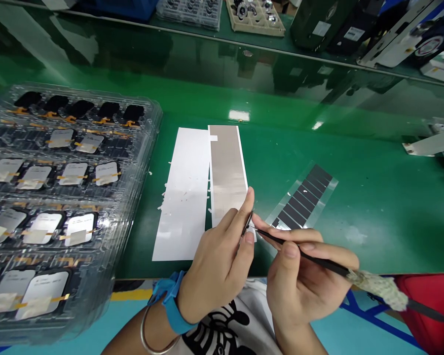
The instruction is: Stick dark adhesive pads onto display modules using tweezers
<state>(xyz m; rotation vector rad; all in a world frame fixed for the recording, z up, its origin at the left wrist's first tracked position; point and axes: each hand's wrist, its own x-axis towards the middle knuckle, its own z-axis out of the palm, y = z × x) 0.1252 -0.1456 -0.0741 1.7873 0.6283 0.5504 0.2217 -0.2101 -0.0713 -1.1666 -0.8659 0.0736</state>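
Observation:
Pinched between the thumb and fingers of my left hand [222, 256] is a small, thin dark part [247, 224], seen nearly edge-on; its face is hidden. My right hand [307, 281] grips a slim black pointed tool [327, 265] like a pen. Pale tape wraps the tool's rear portion, and a flat dark end sticks out beyond it. The tool's fine tip meets or nearly meets the dark part; contact is hard to make out. Beneath the left fingertips lies a beige sheet with white edges [227, 167], beside a plain white sheet [185, 192].
Clear plastic trays [133, 197] of small screen modules with orange flex strips stand stacked at left. A clear film with black rectangular pieces [305, 197] lies right of my hands on the green table [377, 207]. Above, a shelf holds a beige compartment tray [257, 28] and boxes.

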